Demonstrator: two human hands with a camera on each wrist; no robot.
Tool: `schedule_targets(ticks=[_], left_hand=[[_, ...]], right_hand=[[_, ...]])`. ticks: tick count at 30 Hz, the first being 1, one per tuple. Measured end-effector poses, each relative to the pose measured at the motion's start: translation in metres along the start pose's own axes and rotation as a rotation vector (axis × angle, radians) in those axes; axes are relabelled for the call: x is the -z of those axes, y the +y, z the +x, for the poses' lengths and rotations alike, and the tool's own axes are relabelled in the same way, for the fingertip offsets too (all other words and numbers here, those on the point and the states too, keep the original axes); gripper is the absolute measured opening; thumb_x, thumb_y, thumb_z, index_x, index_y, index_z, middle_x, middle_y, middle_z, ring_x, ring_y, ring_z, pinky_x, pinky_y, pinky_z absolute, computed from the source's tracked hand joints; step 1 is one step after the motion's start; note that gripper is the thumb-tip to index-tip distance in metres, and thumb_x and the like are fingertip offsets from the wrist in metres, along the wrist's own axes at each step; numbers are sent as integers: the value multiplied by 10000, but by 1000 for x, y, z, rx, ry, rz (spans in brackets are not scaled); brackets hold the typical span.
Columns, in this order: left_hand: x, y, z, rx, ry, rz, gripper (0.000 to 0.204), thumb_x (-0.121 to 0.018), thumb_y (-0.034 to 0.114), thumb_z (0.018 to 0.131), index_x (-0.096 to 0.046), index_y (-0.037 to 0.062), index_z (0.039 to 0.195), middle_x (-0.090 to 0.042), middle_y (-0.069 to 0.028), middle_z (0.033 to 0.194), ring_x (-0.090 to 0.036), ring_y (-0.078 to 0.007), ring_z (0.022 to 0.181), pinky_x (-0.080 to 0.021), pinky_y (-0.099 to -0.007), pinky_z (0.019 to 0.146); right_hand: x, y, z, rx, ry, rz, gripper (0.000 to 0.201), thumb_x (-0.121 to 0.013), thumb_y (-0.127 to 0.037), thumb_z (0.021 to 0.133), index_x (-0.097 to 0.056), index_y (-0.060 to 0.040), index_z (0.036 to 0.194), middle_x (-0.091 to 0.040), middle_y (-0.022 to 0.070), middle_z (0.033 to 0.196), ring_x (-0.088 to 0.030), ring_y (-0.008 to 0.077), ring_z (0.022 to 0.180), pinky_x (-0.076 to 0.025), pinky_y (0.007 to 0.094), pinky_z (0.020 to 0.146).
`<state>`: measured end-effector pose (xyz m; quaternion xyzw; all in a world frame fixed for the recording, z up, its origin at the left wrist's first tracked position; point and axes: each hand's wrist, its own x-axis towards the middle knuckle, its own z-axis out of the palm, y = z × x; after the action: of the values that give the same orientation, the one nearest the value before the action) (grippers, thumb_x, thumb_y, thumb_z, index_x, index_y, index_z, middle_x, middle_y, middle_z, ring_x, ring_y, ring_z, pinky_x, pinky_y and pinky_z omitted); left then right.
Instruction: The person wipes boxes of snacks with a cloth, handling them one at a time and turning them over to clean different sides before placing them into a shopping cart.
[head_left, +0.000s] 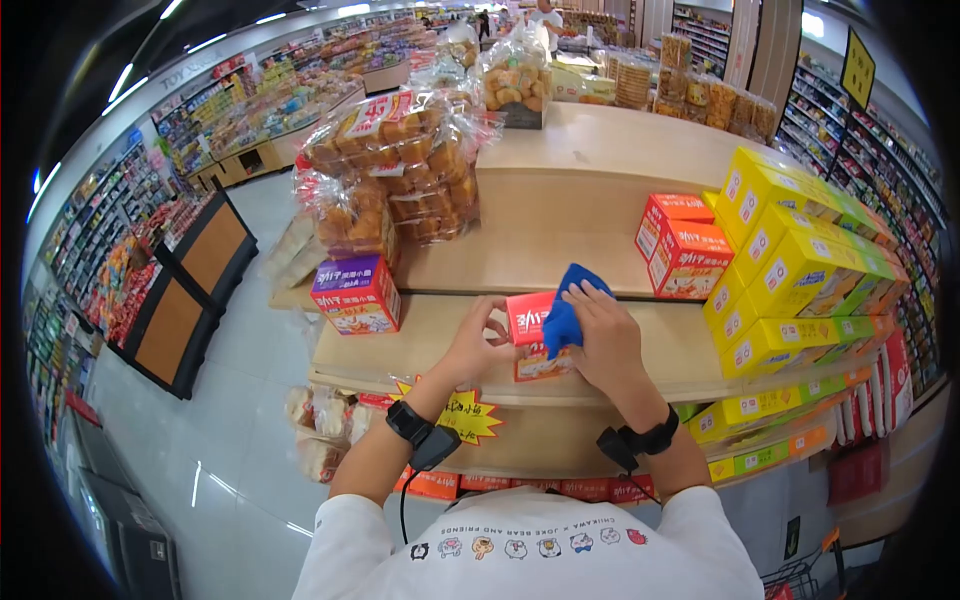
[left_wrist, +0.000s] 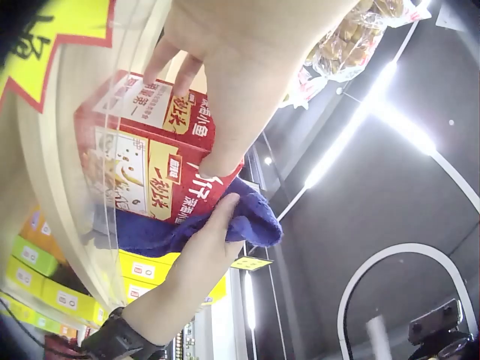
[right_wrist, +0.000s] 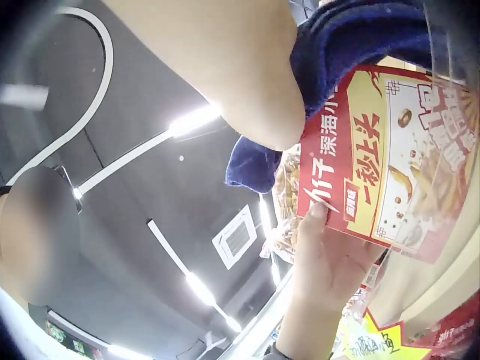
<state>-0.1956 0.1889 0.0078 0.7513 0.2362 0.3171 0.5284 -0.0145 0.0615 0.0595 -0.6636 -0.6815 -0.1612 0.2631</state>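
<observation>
A red snack box stands on the lower wooden shelf. My left hand grips its left side, with the thumb and fingers curled round the edge. My right hand holds a blue cloth against the box's right side and top. In the left wrist view, the red box sits between the left hand above and the right hand below, the blue cloth bunched behind it. The right wrist view shows the cloth over the box, with the left hand beneath.
A purple box stands at the shelf's left end. Orange-red boxes and stacked yellow boxes fill the right. Bagged bread is piled on the upper tier. A yellow starburst tag hangs below. A dark display stand stands across the aisle.
</observation>
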Motion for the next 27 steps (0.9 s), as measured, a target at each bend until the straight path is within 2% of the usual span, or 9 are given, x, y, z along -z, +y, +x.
schedule_targets(ticks=[5, 8, 10, 12, 15, 18, 21, 24, 27], left_hand=[[-3, 2, -2, 8, 33, -74, 669, -827, 75, 592, -480, 88, 1164, -433, -33, 1102, -526, -123, 819, -533, -247, 717], [-2, -10, 1, -82, 48, 87, 633, -799, 84, 622, -480, 94, 1168, -464, -45, 1103, -537, -139, 839, -515, -258, 721], [0, -10, 2, -274, 69, 235, 582, -767, 126, 668, -485, 87, 1175, -503, -67, 1136, -559, -168, 902, -474, -280, 777], [0, -9, 2, -34, 6, -78, 563, -760, 114, 675, -490, 81, 1167, -501, -67, 1134, -556, -176, 934, -470, -280, 784], [-2, -9, 2, -117, 27, -72, 570, -767, 120, 677, -484, 81, 1170, -502, -64, 1122, -557, -175, 912, -466, -278, 782], [2, -28, 7, -79, 12, -6, 636, -804, 113, 634, -474, 85, 1177, -475, -41, 1127, -553, -155, 871, -489, -277, 768], [2, -15, 1, 21, -24, -58, 699, -841, 107, 589, -465, 83, 1177, -439, -33, 1129, -544, -129, 839, -525, -277, 759], [-2, -3, -1, 25, -3, -27, 671, -803, 61, 619, -451, 79, 1189, -435, -8, 1108, -502, -139, 884, -533, -292, 782], [-3, 1, -1, 43, -9, -46, 656, -792, 47, 626, -451, 70, 1186, -406, -11, 1130, -497, -140, 908, -536, -302, 796]], right_hand=[[-10, -19, 3, -24, 5, -26, 598, -695, -69, 587, -574, 26, 1165, -570, 192, 1235, -511, 320, 1197, -389, 404, 1027], [-29, -34, 4, 5, 48, -42, 547, -657, -113, 636, -574, 50, 1151, -579, 218, 1205, -536, 338, 1167, -385, 420, 1027], [-25, -49, 7, 72, 79, 22, 543, -678, -104, 624, -584, 43, 1138, -588, 202, 1198, -535, 326, 1171, -392, 414, 1023], [-33, -56, 6, 151, 114, 85, 552, -700, -106, 610, -591, 30, 1133, -591, 191, 1198, -538, 318, 1170, -397, 413, 1020], [-23, -52, 6, 244, 61, 195, 541, -713, -230, 657, -608, 31, 1119, -593, 207, 1191, -544, 309, 1166, -380, 407, 1035], [-11, -40, 5, 157, 12, 272, 563, -738, -241, 651, -604, 21, 1131, -587, 202, 1205, -535, 299, 1178, -380, 388, 1036], [-13, -21, 0, -18, 33, 124, 583, -745, -108, 594, -592, 7, 1145, -583, 172, 1224, -520, 268, 1197, -407, 377, 1018], [-1, -8, -2, -173, 10, -45, 568, -735, -103, 622, -587, 7, 1159, -582, 169, 1228, -519, 268, 1198, -406, 380, 1018], [-4, -14, -1, -149, -16, -122, 547, -710, -115, 655, -578, 33, 1165, -578, 195, 1222, -521, 287, 1194, -403, 380, 1019]])
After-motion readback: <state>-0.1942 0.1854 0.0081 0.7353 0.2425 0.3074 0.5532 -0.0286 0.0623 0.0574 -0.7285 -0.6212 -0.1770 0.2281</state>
